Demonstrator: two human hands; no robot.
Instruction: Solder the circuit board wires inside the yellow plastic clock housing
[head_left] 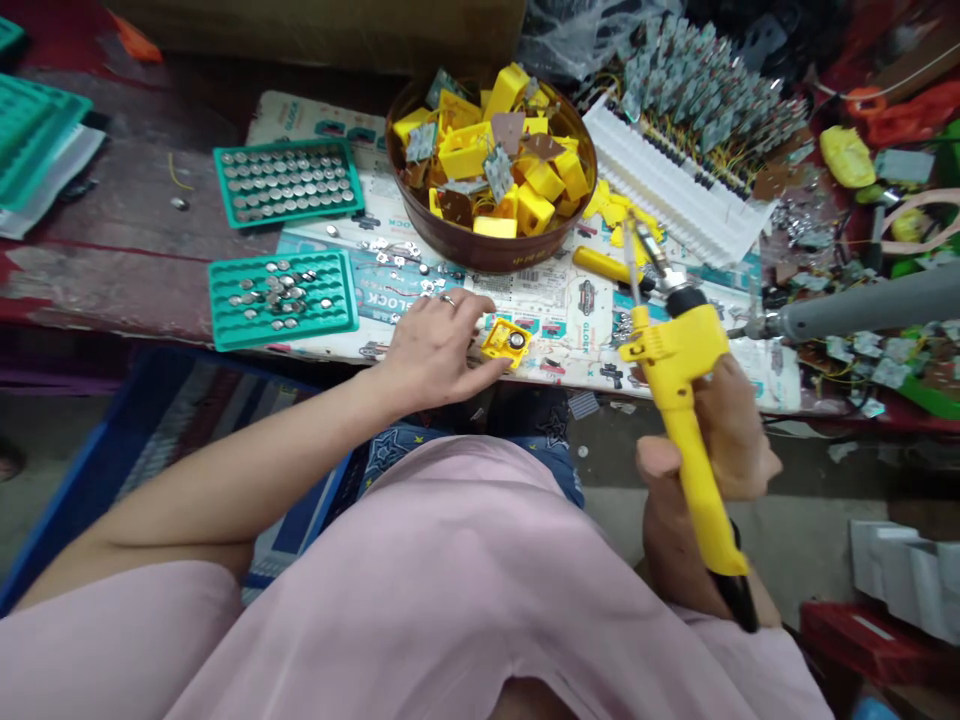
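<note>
My left hand point(442, 350) rests on the cardboard-covered bench edge, its thumb and forefinger closed about a small yellow plastic case point(495, 350). Inside the case sits a round metal part point(517, 341), seemingly a button cell or small speaker; I cannot tell which. A yellow soldering gun point(682, 400) with a black tail end is gripped in my right hand point(731, 430), held up off the bench to the right of the case. Its metal tip and a thin feed tube point away from me, near a yellow-handled tool point(604, 264) lying on the bench.
A brown bowl point(480, 250) heaped with yellow cases and circuit boards stands behind my left hand. Two green trays point(349, 320) of button cells lie left. A white foam rack point(675, 190) of wired boards is back right. A grey rod point(862, 305) juts in from the right.
</note>
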